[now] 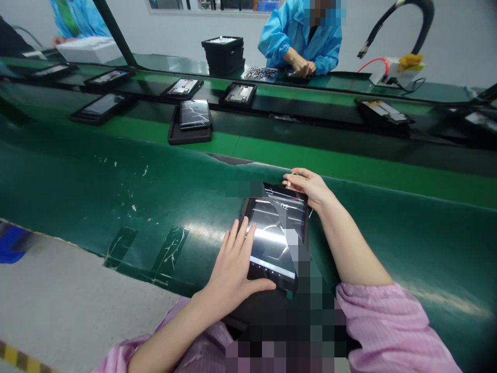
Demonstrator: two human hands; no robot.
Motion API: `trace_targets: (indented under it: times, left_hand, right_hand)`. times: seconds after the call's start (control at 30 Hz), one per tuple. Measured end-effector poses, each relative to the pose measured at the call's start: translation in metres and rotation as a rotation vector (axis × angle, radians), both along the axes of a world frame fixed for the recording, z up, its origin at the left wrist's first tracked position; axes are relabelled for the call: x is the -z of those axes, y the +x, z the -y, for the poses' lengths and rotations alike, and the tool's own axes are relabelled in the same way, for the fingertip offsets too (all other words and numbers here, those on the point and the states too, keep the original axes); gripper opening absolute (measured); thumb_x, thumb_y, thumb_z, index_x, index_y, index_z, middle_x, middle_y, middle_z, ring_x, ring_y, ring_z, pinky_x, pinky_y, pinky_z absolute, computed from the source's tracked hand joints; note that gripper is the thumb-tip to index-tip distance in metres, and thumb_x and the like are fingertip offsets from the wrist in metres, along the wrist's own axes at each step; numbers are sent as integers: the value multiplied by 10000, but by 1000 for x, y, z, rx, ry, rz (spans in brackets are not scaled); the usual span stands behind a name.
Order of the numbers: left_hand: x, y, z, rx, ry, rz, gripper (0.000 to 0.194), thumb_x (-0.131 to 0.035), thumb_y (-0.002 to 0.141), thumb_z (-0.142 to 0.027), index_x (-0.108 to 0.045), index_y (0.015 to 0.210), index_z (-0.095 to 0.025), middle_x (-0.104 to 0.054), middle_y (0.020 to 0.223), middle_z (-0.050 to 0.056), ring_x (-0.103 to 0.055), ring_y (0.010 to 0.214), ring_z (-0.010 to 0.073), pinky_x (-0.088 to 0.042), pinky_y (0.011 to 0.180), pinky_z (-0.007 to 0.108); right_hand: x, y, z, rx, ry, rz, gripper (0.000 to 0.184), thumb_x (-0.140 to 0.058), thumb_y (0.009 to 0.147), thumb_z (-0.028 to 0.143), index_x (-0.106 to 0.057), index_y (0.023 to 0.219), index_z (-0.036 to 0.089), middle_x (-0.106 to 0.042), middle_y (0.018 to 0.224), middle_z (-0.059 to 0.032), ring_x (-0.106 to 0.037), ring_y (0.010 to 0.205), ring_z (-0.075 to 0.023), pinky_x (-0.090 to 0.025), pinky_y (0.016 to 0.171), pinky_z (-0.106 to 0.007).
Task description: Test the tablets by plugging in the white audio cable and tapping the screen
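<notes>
A tablet (267, 223) with a lit screen lies at the near edge of the bench, over a dark tray (256, 303). Blurred square patches cover part of its right side. My left hand (233, 269) rests along the tablet's left edge, fingers stretched out and thumb across the lower frame. At the tablet's top right corner, my right hand (308, 189) is closed in a pinch on a thin white cable (294, 174). A small pale plug-like end shows at the fingertips; whether it sits in the tablet cannot be seen.
Behind the bench (155, 197), a green conveyor belt (248, 147) carries several black trays. One tray (189, 135) bears a tablet with a dark screen. Across it, a person in blue (301, 39) works beside stacked trays (223, 56). A bent black hose (425, 20) stands right.
</notes>
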State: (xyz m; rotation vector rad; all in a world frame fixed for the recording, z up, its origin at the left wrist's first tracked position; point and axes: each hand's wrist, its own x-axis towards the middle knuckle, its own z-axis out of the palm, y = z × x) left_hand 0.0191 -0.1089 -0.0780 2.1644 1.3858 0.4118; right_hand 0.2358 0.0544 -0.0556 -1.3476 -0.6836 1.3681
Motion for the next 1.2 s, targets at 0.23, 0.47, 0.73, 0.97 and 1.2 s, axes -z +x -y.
trace_targets:
  times: [0.23,0.47,0.73,0.97,1.2]
  left_hand:
    - [6,1,8,0,156,-100,1179,-717,761,-636,24,1557,-182,-229,1579,267,-167,1464,421,-324,1120,644]
    - [4,3,14,-12,321,-230,1334,-645,759,-699,282,1484,-71,-377,1485,328,-346,1401,446,-344,1067,691]
    - [3,9,13,42,296,-410,1182,-618,716,-737,-143,1549,-47,-276,1522,335,-279,1421,471,-212,1101,727]
    - [-8,4,11,76,217,-275,1244,-714,782,-590,178,1532,-155,-222,1566,308,-197,1465,410,-171,1140,680]
    - [-12,2,20,-69,161,-208,1447,-836,671,-561,308,1475,-191,-281,1542,320,-252,1441,451,-161,1117,724]
  right_hand:
    - [-1,1,1,-70,-49,29,278,-771,725,-10,-570,658,171,-682,606,-27,-651,505,-115,-536,449,-133]
    - [11,3,1,-51,30,72,384,-825,637,26,-552,827,218,-660,604,40,-676,565,-164,-562,485,-210]
    - [11,-3,8,-33,86,121,277,-699,730,-29,-581,776,217,-565,522,86,-624,539,-105,-519,519,-158]
    - [25,-1,5,-25,171,139,246,-689,722,-60,-621,721,177,-591,629,47,-621,577,-108,-542,570,-210]
    - [14,0,7,-91,134,149,267,-647,835,0,-595,635,168,-620,611,4,-600,539,-97,-517,530,-186]
